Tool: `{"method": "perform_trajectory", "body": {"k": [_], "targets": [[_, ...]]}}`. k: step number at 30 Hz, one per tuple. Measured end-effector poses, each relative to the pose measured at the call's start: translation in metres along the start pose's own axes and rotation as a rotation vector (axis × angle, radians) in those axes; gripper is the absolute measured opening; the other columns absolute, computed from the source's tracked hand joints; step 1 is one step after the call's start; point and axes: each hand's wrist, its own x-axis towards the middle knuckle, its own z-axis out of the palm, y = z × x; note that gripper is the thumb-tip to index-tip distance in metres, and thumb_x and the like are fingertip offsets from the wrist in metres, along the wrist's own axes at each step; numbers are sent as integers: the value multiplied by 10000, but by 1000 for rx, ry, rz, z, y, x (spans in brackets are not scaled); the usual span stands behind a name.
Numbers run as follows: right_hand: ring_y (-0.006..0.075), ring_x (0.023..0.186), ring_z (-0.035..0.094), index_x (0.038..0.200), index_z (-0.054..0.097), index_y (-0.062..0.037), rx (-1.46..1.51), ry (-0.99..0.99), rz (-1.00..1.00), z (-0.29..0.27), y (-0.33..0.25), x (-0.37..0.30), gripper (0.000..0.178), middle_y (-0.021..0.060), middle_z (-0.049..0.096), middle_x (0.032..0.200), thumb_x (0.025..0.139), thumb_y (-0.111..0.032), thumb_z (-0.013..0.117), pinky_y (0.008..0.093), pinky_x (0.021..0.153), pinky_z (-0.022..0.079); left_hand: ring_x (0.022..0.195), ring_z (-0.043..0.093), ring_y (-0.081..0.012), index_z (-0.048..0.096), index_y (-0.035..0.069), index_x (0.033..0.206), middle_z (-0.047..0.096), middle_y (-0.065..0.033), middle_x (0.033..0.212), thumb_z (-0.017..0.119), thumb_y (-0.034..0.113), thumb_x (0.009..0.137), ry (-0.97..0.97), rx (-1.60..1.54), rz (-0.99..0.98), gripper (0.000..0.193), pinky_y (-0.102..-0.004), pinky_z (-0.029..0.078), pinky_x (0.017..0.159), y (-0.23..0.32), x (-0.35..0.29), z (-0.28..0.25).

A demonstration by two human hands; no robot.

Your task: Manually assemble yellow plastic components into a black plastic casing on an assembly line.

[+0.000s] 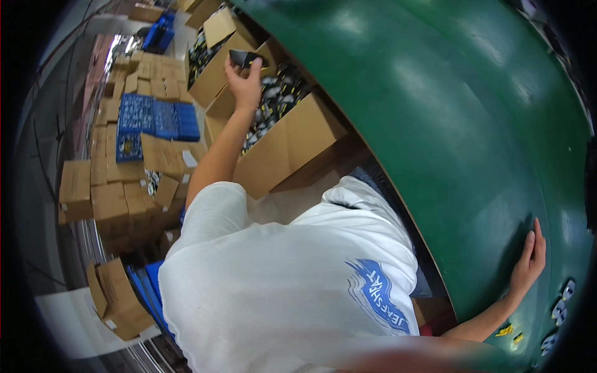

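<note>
My left hand (245,84) reaches over an open cardboard box (289,146) at the far left of the table. Between its thumb and fingers is a dark, flat-faced piece (244,59) with a little yellow at its edge; its exact kind is unclear. Under the hand, the box holds many small black, grey-white and yellow parts (280,96). My right hand (528,264) is over the green table (429,124) at the right, fingers stretched out and nothing seen in it. Near that forearm lie small yellow pieces (505,331) and a few grey-white and black parts (560,311).
Another open box of similar parts (200,53) adjoins the first. Behind on the left stand stacked cardboard boxes (112,202), blue crates (158,118) and a blue bin (160,34). An open carton (121,298) sits at the lower left. The table's edge runs close beside my body.
</note>
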Motion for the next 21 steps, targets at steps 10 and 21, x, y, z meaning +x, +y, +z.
{"method": "perform_trajectory", "body": {"k": [10,21], "targets": [[162,1142,645,1403,693,2,-54,130,-107,25,12,-2,335,81,729,1283,1134,-167,586,292,1042,474,1338,612,-418,530,169,1539,618,-213,1448,851,395,823,-262,1199,-785,817,-524,499,1124,-157,-128,-217],[323,1277,660,1257,771,-54,-38,193,33,23,-40,-79,278,156,673,1410,988,-80,704,387,1040,534,1184,717,-376,684,-72,1329,741,-263,1266,754,102,834,-172,977,-56,529,-472,563,1014,-157,-53,-122]]}}
